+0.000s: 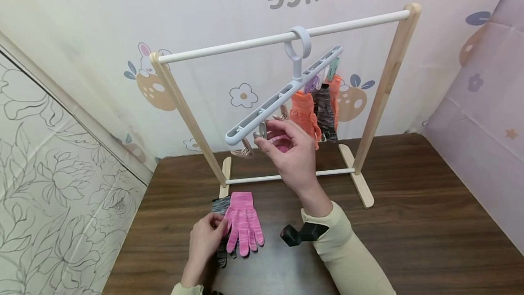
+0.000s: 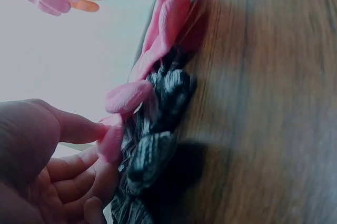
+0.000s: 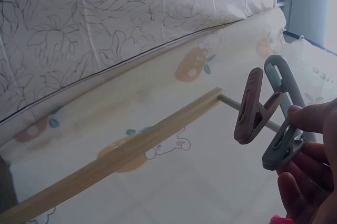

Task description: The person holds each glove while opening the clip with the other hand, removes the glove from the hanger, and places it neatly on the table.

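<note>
My left hand pinches a finger of a pink glove between thumb and fingertips; the left wrist view shows this grip close up. Under the pink glove on the table lies a dark grey marled glove, partly covered. My right hand is raised to the pale blue hanger and holds a grey clip near its left end. Beside that clip hangs a brownish-pink clip with nothing in it. Something pink shows behind my right hand, mostly hidden.
The hanger hooks over the white rail of a wooden stand. Orange gloves and a dark marled glove hang from clips at its right end. The stand's feet rest on the brown table, against a patterned curtain.
</note>
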{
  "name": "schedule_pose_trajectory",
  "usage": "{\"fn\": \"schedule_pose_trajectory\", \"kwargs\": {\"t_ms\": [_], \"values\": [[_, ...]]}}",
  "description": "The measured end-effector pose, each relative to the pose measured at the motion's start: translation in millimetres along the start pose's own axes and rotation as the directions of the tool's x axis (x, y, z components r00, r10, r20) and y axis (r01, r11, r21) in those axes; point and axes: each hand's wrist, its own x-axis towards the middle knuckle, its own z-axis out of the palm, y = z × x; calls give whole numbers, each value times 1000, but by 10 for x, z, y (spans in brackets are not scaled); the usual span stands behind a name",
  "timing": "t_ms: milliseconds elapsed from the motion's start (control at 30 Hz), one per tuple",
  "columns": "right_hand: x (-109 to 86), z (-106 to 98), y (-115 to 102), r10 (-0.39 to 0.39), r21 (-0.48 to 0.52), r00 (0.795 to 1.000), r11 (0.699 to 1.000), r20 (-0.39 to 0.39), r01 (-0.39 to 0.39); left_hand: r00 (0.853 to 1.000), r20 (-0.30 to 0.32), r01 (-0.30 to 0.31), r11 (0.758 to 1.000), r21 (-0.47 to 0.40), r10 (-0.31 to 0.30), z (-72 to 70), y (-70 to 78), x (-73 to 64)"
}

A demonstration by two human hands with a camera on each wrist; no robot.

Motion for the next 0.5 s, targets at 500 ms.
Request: {"fn": "schedule_pose_trajectory", "kwargs": {"t_ms": [500], "values": [[4,-27,-55,-1,-27,1000,1000,-3,1,1000,-31,7,997,80,-5,-72,20,90]]}}
